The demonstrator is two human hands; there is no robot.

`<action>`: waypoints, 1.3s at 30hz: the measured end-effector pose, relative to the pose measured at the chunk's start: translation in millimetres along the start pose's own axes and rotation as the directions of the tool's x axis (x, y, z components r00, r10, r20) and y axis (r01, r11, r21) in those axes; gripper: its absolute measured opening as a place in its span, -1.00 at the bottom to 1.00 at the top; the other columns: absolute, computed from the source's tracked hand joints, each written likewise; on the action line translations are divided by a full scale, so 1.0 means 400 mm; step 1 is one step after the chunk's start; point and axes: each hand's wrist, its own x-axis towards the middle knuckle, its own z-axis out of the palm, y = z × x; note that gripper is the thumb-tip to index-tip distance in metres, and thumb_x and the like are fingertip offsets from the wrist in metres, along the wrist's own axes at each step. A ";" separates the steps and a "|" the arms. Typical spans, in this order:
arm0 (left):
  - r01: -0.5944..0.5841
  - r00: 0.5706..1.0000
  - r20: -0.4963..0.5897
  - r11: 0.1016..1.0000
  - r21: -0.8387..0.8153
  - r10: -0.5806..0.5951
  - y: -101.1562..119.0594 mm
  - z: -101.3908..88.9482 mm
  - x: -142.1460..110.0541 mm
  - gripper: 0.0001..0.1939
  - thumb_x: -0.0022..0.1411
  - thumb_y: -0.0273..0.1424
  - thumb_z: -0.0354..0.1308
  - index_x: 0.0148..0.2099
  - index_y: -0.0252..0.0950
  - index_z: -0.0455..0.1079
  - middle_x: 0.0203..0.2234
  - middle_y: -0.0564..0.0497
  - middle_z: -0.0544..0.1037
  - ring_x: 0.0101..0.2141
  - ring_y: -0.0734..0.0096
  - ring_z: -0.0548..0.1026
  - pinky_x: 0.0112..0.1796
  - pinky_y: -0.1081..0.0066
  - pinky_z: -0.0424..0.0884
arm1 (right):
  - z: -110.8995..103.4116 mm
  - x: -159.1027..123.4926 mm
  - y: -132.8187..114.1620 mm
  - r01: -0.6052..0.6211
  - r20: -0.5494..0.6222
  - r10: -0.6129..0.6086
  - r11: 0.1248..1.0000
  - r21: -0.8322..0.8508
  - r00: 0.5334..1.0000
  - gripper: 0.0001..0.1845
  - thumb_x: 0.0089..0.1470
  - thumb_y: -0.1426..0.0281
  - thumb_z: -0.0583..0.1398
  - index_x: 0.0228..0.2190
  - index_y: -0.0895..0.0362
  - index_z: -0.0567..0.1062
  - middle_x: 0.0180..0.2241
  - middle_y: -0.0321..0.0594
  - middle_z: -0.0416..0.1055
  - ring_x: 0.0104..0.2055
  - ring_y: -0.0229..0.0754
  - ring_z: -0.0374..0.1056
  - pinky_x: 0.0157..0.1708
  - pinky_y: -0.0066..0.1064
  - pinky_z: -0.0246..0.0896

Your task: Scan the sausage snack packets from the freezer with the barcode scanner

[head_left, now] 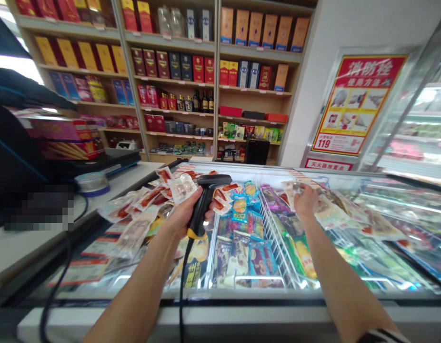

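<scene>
My left hand (185, 214) is closed round the handle of a black barcode scanner (206, 200) with a yellow base; its cable hangs down toward me. The scanner's head points right, above a glass-topped chest freezer (242, 297). My right hand (305, 202) grips a clear snack packet (333, 212) lying on the freezer lid at the right. Several more clear packets with red contents (145, 202) are spread over the lid at the left, beside the scanner hand.
Inside the freezer, wire baskets hold ice-cream wrappers (242, 238). A counter (16, 247) at the left bears a black monitor and a tape roll (93, 183). Wooden shelves (192, 71) of boxed bottles fill the back wall. A red poster (356, 105) and a glass-door fridge stand at the right.
</scene>
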 end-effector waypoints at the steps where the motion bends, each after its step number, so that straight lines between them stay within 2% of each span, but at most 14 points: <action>1: -0.003 1.000 0.006 1.000 -0.001 0.003 0.001 -0.002 -0.001 -0.67 0.10 -0.19 -0.07 -0.30 -0.38 0.29 -0.60 0.01 0.37 -0.67 0.59 0.30 -0.67 0.56 0.23 | -0.005 0.006 0.011 -0.025 -0.005 0.025 0.998 -0.050 1.000 -0.65 -0.14 0.44 0.03 -0.22 0.13 0.32 -0.15 -0.04 0.19 -0.11 0.01 0.09 -0.21 -0.11 -0.08; 4: -0.005 1.000 -0.002 1.000 0.008 0.005 0.007 -0.004 -0.004 -0.67 0.09 -0.19 -0.06 -0.29 -0.37 0.29 -0.60 0.02 0.37 -0.67 0.59 0.30 -0.68 0.57 0.22 | -0.011 0.002 0.007 0.003 -0.051 -0.009 0.993 -0.121 0.999 -0.67 -0.12 0.43 0.02 -0.23 0.17 0.35 -0.03 0.01 0.06 -0.02 0.07 -0.02 -0.16 -0.04 -0.15; 7: 0.003 0.999 -0.044 0.999 0.040 -0.002 0.014 0.000 -0.007 -0.65 0.08 -0.17 -0.05 -0.29 -0.39 0.29 -0.60 0.01 0.38 -0.68 0.60 0.30 -0.70 0.58 0.21 | -0.007 -0.046 -0.061 0.185 -0.055 -0.189 0.980 -0.070 0.980 -0.66 -0.06 0.38 -0.01 -0.19 0.15 0.33 0.03 -0.03 0.02 0.04 0.03 -0.09 -0.11 -0.05 -0.21; 9: 0.006 0.996 -0.087 0.997 0.079 0.001 0.018 0.002 -0.009 -0.64 0.06 -0.16 -0.04 -0.30 -0.39 0.29 -0.60 0.00 0.39 -0.69 0.60 0.29 -0.72 0.58 0.21 | 0.000 -0.103 -0.133 0.329 0.041 -0.329 0.944 0.021 0.943 -0.65 -0.02 0.33 -0.03 -0.18 0.14 0.33 0.00 -0.06 0.09 0.01 -0.03 -0.02 -0.09 -0.12 -0.19; 11: 0.000 0.991 -0.134 0.991 0.132 0.018 0.020 -0.001 -0.008 -0.63 0.03 -0.15 -0.01 -0.31 -0.39 0.29 -0.61 0.01 0.39 -0.71 0.59 0.30 -0.72 0.57 0.21 | 0.009 -0.171 -0.212 0.472 0.200 -0.493 0.869 0.148 0.846 -0.64 0.00 0.26 -0.03 -0.17 0.11 0.31 -0.09 -0.10 0.21 -0.06 -0.09 0.08 -0.12 -0.21 -0.11; 14: -0.014 0.980 -0.191 0.978 0.210 0.055 0.018 -0.018 -0.003 -0.63 0.00 -0.13 0.02 -0.36 -0.39 0.30 -0.67 0.04 0.37 -0.71 0.58 0.31 -0.71 0.57 0.21 | 0.023 -0.263 -0.319 0.584 0.343 -0.650 0.760 0.284 0.678 -0.59 0.01 0.15 -0.06 -0.16 0.08 0.30 -0.14 -0.16 0.26 -0.10 -0.13 0.12 -0.16 -0.29 -0.05; 17: -0.018 0.974 -0.216 0.971 0.237 0.071 0.014 -0.035 0.004 -0.62 -0.02 -0.12 0.02 -0.38 -0.38 0.30 -0.70 0.05 0.36 -0.69 0.56 0.32 -0.69 0.58 0.21 | 0.036 -0.317 -0.395 0.613 0.388 -0.679 0.732 0.297 0.623 -0.55 0.00 0.08 -0.09 -0.15 0.05 0.29 -0.17 -0.16 0.27 -0.11 -0.11 0.14 -0.19 -0.28 -0.03; 21: -0.024 0.975 -0.209 0.969 0.244 0.077 0.013 -0.035 0.004 -0.62 -0.02 -0.13 0.03 -0.35 -0.39 0.30 -0.69 0.05 0.37 -0.69 0.55 0.32 -0.69 0.57 0.21 | 0.045 -0.334 -0.422 0.626 0.450 -0.645 0.749 0.215 0.618 -0.54 -0.04 0.05 -0.04 -0.23 0.09 0.34 -0.21 -0.10 0.28 -0.13 -0.06 0.16 -0.23 -0.24 0.00; 26: -0.014 0.983 -0.175 0.978 0.210 0.052 0.010 -0.018 0.000 -0.63 -0.01 -0.13 0.03 -0.32 -0.37 0.30 -0.63 0.03 0.40 -0.69 0.58 0.32 -0.70 0.58 0.21 | 0.030 -0.308 -0.344 0.660 0.439 -0.651 0.734 0.157 0.619 -0.60 0.03 0.14 -0.06 -0.30 0.21 0.31 -0.33 -0.05 0.35 -0.24 -0.11 0.25 -0.25 -0.30 0.02; 30: 0.010 0.993 -0.116 0.978 0.211 0.015 -0.001 -0.006 -0.002 -0.62 0.00 -0.12 0.01 -0.36 -0.38 0.31 -0.63 0.02 0.40 -0.68 0.57 0.33 -0.69 0.57 0.22 | 0.026 -0.254 -0.257 0.591 0.385 -0.583 0.799 0.111 0.716 -0.70 0.11 0.31 -0.13 -0.19 0.20 0.22 -0.34 -0.09 0.37 -0.31 -0.20 0.29 -0.32 -0.41 0.02; 32: 0.026 0.995 -0.095 0.975 0.219 -0.005 -0.007 0.004 -0.004 -0.63 0.00 -0.12 0.01 -0.39 -0.38 0.31 -0.64 0.02 0.39 -0.68 0.57 0.33 -0.69 0.57 0.22 | 0.030 -0.228 -0.225 0.537 0.328 -0.532 0.839 0.083 0.781 -0.68 0.12 0.33 -0.14 -0.14 0.20 0.19 -0.29 -0.07 0.37 -0.28 -0.19 0.29 -0.32 -0.42 0.02; 34: 0.035 0.997 -0.082 0.972 0.233 -0.017 -0.013 0.014 -0.005 -0.63 0.00 -0.12 0.02 -0.43 -0.38 0.31 -0.67 0.03 0.37 -0.68 0.56 0.32 -0.69 0.57 0.21 | 0.035 -0.211 -0.207 0.499 0.281 -0.492 0.865 0.051 0.824 -0.67 0.11 0.34 -0.13 -0.12 0.21 0.20 -0.29 -0.06 0.37 -0.26 -0.16 0.29 -0.30 -0.39 0.01; 36: 0.043 0.997 -0.068 0.965 0.258 -0.027 -0.017 0.021 -0.006 -0.63 0.00 -0.12 0.01 -0.48 -0.39 0.30 -0.71 0.03 0.35 -0.69 0.57 0.31 -0.69 0.58 0.20 | 0.038 -0.204 -0.199 0.491 0.251 -0.482 0.871 0.030 0.840 -0.66 0.10 0.35 -0.11 -0.12 0.23 0.21 -0.30 -0.04 0.38 -0.26 -0.14 0.28 -0.27 -0.35 -0.01; 39: 0.047 0.998 -0.047 0.958 0.284 -0.035 -0.020 0.025 -0.006 -0.61 0.02 -0.12 -0.02 -0.52 -0.39 0.29 -0.74 0.02 0.34 -0.69 0.57 0.30 -0.68 0.58 0.19 | 0.038 -0.203 -0.199 0.513 0.222 -0.505 0.858 0.023 0.834 -0.66 0.09 0.36 -0.10 -0.11 0.24 0.21 -0.29 -0.02 0.37 -0.24 -0.12 0.27 -0.25 -0.31 -0.03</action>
